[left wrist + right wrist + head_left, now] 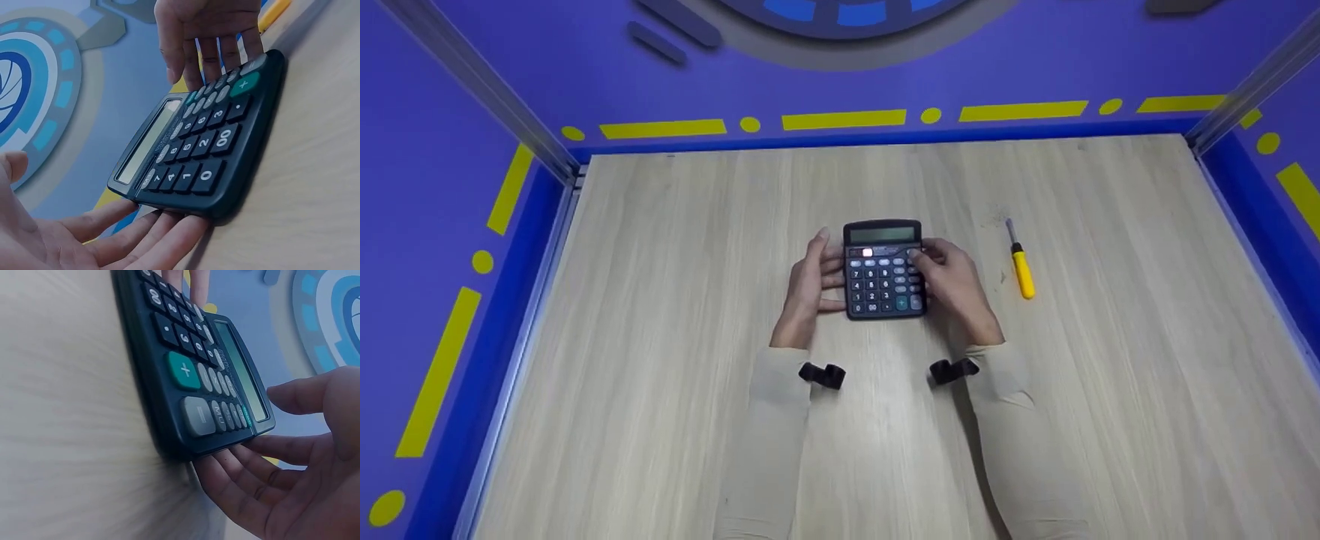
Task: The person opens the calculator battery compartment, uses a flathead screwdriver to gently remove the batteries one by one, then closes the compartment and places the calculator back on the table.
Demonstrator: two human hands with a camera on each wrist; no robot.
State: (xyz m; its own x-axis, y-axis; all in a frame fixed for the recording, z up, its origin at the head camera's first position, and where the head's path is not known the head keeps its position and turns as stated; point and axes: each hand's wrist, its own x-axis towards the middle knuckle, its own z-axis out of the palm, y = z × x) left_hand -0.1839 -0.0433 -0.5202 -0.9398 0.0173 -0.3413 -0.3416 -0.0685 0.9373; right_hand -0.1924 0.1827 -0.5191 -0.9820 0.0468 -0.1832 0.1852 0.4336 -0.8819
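A black desk calculator (pixel 885 281) faces up at the middle of the table, its grey display at the far end and a green plus key near the front right corner. My left hand (pixel 808 281) is at its left side; in the left wrist view the nearly straight fingers (pixel 169 239) reach its edge and underside, thumb raised apart. On the other side is my right hand (pixel 954 277). Its extended fingers (pixel 242 489) lie at and under the right edge, while the thumb (pixel 304 395) hovers by the display corner. Part of the fingers is hidden beneath the calculator.
A screwdriver (pixel 1022 271) with a yellow handle lies to the right of my right hand, tip pointing away. Small dark specks (pixel 997 217) are scattered near its tip. Blue panels (pixel 840 90) with yellow marks wall the wooden table (pixel 675 360) at the back and sides.
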